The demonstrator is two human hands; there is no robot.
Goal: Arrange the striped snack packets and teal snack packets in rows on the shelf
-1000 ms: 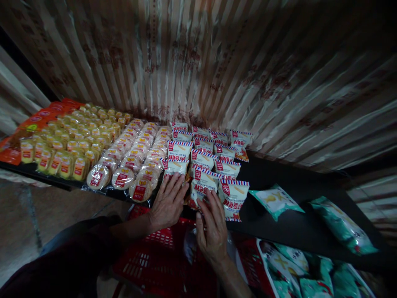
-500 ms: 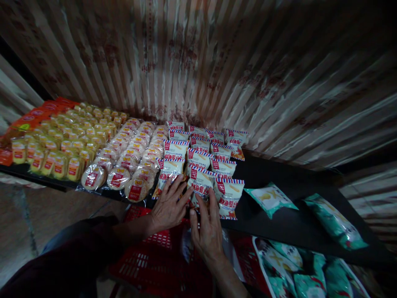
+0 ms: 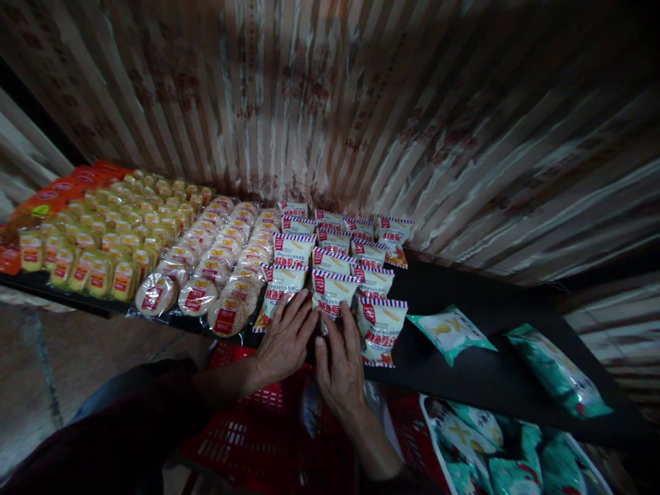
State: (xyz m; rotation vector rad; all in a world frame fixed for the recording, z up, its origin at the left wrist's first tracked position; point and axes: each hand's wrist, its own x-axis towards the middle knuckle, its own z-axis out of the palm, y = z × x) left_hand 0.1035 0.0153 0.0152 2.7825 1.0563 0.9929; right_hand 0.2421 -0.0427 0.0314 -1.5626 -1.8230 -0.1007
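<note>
White snack packets with red and blue striped edges (image 3: 330,265) lie in rows on a black shelf (image 3: 479,375). My left hand (image 3: 282,340) rests flat on the near end of one front packet (image 3: 281,289), fingers stretched out. My right hand (image 3: 341,368) lies beside it, fingers extended against the bottom of the middle front packet (image 3: 334,292). Another packet (image 3: 381,323) sits just right of my right hand. Neither hand grips anything that I can see.
Round wrapped cakes (image 3: 216,265) and small yellow packets (image 3: 97,240) fill the shelf's left part, orange packs (image 3: 56,189) behind. Green bags (image 3: 451,331) lie on the right. A red basket (image 3: 258,426) stands below my hands, with more green bags (image 3: 495,447) low right. A striped curtain hangs behind.
Both hands drew closer together at the shelf's front edge. The middle front packet slid back into line with its row; my right hand shifted slightly left.
</note>
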